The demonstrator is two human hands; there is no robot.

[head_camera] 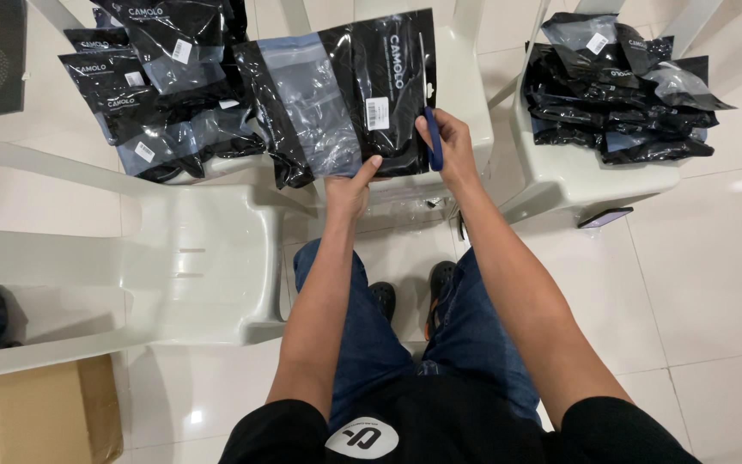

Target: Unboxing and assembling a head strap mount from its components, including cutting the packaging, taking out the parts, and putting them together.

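I see my left hand [349, 191] pinching the bottom edge of a black plastic pouch [345, 94] with a clear window, which stands just above both hands. My right hand [448, 146] is closed around a blue-handled tool [433, 137] at the pouch's right edge. More black pouches [620, 94] are piled on the white chair [577, 176] to its right.

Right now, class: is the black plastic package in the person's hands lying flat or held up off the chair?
Held up. The black package is spread upright, left hand pinching its lower edge, right hand on its side with a blue tool.
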